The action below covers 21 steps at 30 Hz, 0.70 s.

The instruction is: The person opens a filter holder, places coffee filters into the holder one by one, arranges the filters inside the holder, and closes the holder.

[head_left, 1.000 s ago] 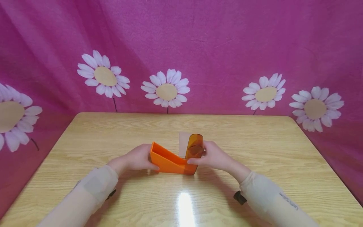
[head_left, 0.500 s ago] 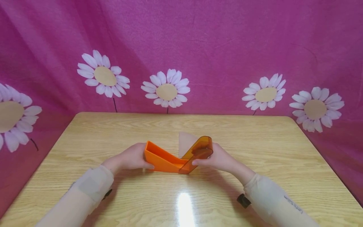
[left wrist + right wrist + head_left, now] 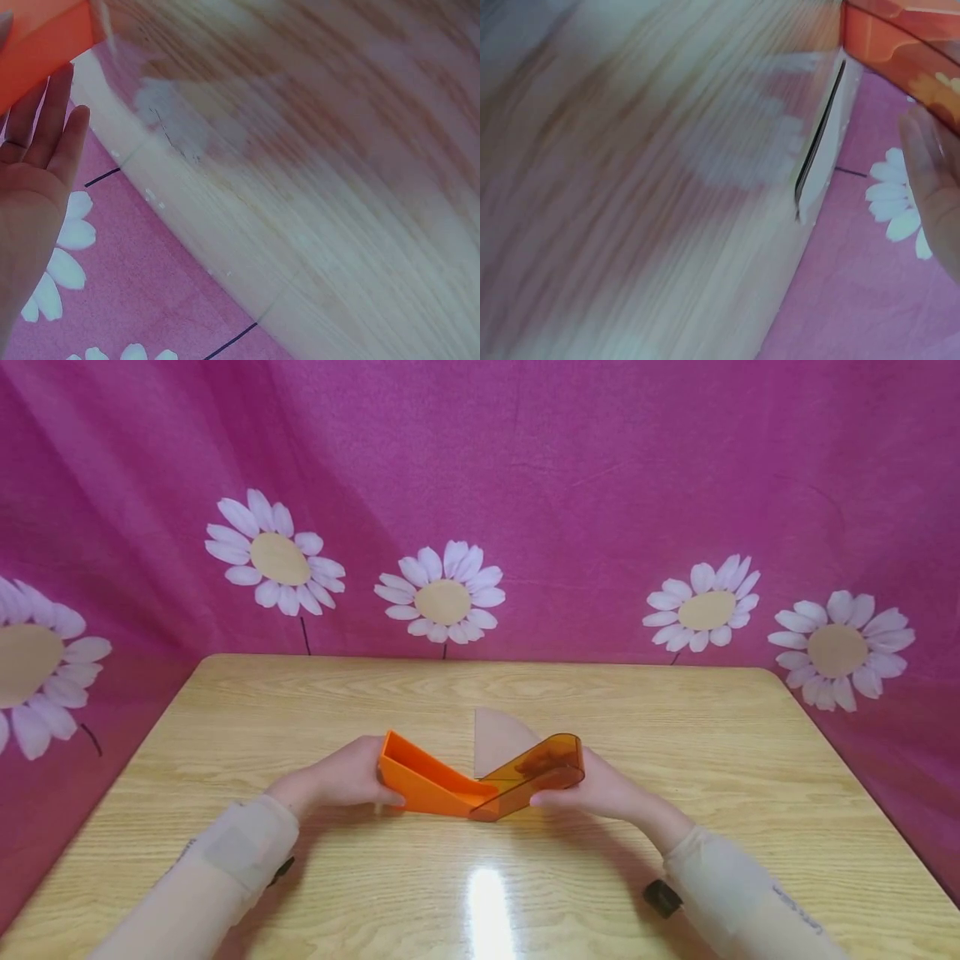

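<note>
At the middle of the counter: a bright orange, wedge-shaped box with an open top, seemingly plastic [image 3: 431, 777], is held with its tall end toward the left; whether its base touches the counter below cannot be told.
Amber cover: a see-through amber plastic cover with a rounded end [image 3: 525, 787] overlaps the box's low end and slants up to the right, so the two pieces form a shallow V; they look hinged there, though the joint itself is hard to make out.
Left hand: the left hand [image 3: 345, 775] grips the box's tall end, thumb on the near side and fingers behind, probably to steady it while the cover stands away from it.
Right hand: the right hand [image 3: 600, 783] grasps the rounded end of the cover, thumb near its lower edge, likely because this far end gives good leverage and keeps the box's mouth uncovered.
Pale sheet: a flat, pale brown piece with a straight left edge and a curved right one [image 3: 498, 739] lies just behind the cover, partly hidden.
Counter: light wood grain, glossy, carrying a white streak of reflected light [image 3: 487, 910].
Room: magenta cloth [image 3: 562, 510] printed with large white daisies [image 3: 442, 602] hangs behind and at both sides.
Sleeves: beige on both arms [image 3: 240, 860].
</note>
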Tool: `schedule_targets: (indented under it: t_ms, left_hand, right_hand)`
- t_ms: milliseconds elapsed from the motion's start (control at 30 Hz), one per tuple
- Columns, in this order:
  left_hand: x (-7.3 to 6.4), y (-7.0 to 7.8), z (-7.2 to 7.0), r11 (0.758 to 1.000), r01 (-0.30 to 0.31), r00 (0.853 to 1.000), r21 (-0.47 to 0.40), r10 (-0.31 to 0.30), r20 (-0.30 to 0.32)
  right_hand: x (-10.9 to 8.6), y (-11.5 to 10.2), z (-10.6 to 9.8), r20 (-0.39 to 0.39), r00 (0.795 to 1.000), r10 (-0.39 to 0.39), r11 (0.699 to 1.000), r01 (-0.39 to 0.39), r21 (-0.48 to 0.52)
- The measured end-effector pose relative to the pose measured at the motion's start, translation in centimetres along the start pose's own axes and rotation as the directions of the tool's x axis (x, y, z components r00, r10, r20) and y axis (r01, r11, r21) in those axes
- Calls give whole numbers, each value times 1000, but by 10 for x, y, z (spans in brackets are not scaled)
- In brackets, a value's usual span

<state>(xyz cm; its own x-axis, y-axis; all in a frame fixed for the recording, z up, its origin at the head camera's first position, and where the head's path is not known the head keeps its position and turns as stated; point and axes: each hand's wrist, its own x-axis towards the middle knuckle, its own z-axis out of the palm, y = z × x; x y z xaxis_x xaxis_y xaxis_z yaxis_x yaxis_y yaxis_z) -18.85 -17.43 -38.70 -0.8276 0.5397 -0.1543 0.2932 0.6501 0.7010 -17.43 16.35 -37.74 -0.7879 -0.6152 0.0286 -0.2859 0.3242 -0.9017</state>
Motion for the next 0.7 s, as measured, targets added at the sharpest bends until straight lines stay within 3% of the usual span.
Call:
schedule_targets:
  t_ms: [200, 533, 700]
  left_hand:
    - [-2, -1, -2, 999, -17, 1000, -31, 17, 14]
    - [-3, -2, -3, 999, -13, 1000, -29, 13, 0]
    - [-4, 0, -4, 999, 2, 1000, -43, -1, 16]
  right_hand:
    - [-2, 7, -9, 82, 996, -18, 999, 15, 32]
    - [-2, 9, -12, 103, 994, 23, 998, -30, 61]
    - [-2, 10, -14, 73, 995, 63, 997, -59, -58]
